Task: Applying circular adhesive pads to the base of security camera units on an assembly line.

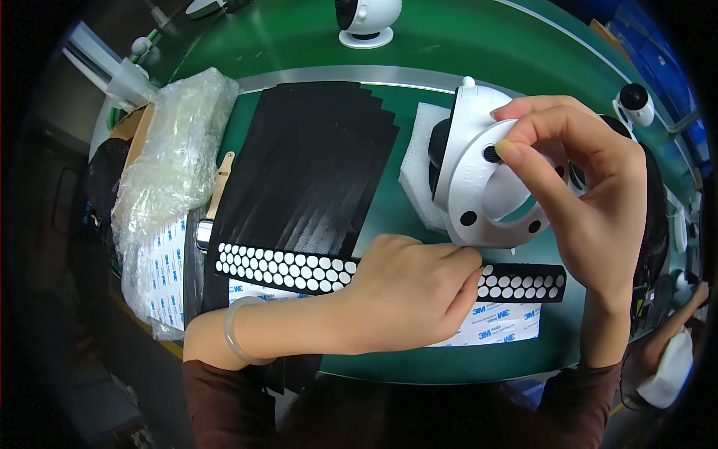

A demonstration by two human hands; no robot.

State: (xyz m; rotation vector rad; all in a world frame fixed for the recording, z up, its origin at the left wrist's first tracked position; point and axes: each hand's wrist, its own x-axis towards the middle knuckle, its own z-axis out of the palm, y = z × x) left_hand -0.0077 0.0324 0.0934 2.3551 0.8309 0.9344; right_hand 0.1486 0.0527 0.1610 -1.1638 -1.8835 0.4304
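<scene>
My right hand (pixel 591 187) holds a white round camera unit (pixel 479 179) tilted on its side, underside facing me, with thumb and forefinger at a small dark hole in its base. My left hand (pixel 411 292) rests on a black strip of white round stickers (pixel 284 268) that lies across the green table, fingertips pinched together near the strip's right part (pixel 523 284). A pale bangle (pixel 235 333) is on my left wrist.
A fanned stack of black strips (pixel 314 165) lies behind the sticker strip. White foam (pixel 419 165) sits under the camera unit. A crumpled clear plastic bag (pixel 176 150) is at the left. White printed backing sheets (pixel 501 323) lie near the front edge. Other white camera units (pixel 366 19) (pixel 636 101) stand farther off.
</scene>
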